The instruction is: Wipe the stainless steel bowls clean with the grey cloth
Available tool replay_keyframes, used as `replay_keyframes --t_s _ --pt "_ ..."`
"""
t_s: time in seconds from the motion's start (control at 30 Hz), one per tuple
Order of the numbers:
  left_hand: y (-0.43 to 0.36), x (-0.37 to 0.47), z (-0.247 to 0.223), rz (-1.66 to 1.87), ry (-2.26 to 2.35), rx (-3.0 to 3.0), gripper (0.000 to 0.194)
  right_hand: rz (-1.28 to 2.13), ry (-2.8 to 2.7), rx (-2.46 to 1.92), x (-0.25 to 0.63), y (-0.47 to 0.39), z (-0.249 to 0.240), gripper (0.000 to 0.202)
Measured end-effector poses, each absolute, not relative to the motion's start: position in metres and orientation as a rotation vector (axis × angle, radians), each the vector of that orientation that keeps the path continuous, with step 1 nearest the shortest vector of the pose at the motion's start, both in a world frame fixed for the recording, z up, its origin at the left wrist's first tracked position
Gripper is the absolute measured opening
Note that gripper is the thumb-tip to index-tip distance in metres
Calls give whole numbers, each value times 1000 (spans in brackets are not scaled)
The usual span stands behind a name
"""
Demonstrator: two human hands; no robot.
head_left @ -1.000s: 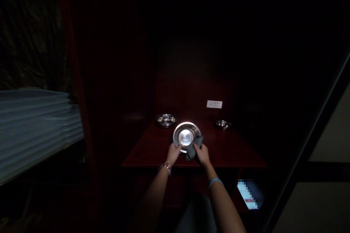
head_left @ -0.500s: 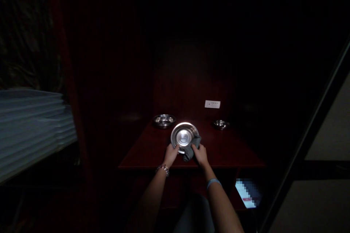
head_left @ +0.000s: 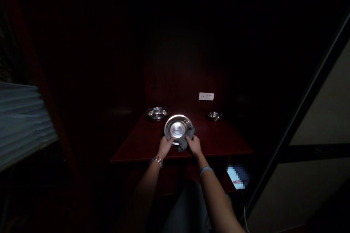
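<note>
A shiny steel bowl [head_left: 177, 128] is held up over the front of the dark red desk [head_left: 216, 142], its inside facing me. My left hand [head_left: 165, 146] grips its lower left rim, thumb on the inner side. A grey cloth [head_left: 183, 143] is in my right hand [head_left: 194, 145], pressed against the bowl's lower right rim. Further back on the desk stand a wider steel bowl [head_left: 158, 114] at the left and a smaller steel bowl [head_left: 214, 116] at the right.
A white socket panel [head_left: 206, 96] is on the back wall. Below the desk at the right there is a lit screen [head_left: 235, 177] with a white cable [head_left: 245, 218]. Pale ridged stacked material [head_left: 24, 123] stands at the far left.
The view has shifted, so the desk and bowls appear a little further left and higher. Both hands keep their hold on the bowl and cloth.
</note>
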State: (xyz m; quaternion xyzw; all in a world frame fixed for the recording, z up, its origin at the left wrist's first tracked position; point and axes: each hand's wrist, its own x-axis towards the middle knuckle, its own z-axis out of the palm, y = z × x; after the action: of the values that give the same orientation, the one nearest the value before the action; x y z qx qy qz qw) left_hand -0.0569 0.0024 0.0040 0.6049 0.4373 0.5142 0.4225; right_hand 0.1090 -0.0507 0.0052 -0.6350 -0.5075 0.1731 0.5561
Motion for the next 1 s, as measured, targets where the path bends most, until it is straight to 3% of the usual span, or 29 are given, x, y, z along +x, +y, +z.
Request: replay_keyframes --t_s 0.77,1.0 --pt "-2 -59 10 1283 1118 1517 12 408 -1203 -1475 107 -50 6 26" --pt "6 -61 5 1335 1094 1605 19 419 -1200 -1465 107 -47 5 26"
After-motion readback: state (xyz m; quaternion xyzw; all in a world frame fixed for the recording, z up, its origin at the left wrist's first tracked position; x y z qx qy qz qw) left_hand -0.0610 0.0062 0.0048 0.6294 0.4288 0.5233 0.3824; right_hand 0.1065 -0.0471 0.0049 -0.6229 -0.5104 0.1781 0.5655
